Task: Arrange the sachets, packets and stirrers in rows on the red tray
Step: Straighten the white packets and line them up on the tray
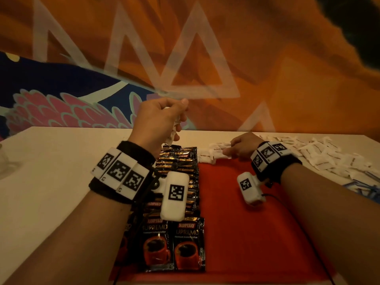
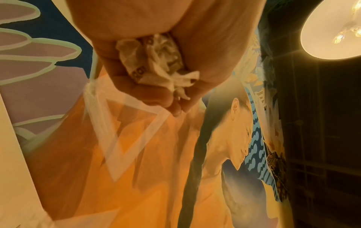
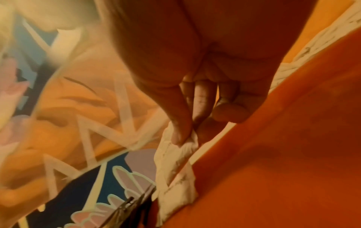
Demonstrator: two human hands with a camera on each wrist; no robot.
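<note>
Now laying sugar sachets along the far edge of the tray (image 1: 246, 223), beside the coffee packets (image 1: 181, 202) filling its left side. Right hand (image 1: 242, 148) pinching a sachet (image 1: 216, 154) there; left hand (image 1: 158, 120), above, clutching a bunch (image 2: 156, 61). Next: set it flush, overlapping the last.

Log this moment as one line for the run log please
left hand grips white sachets | right hand pinches brown sugar sachet at red tray far edge | coffee packets in rows

Dim warm light, lamp (image 2: 332, 29) glare, blurred edges
</note>
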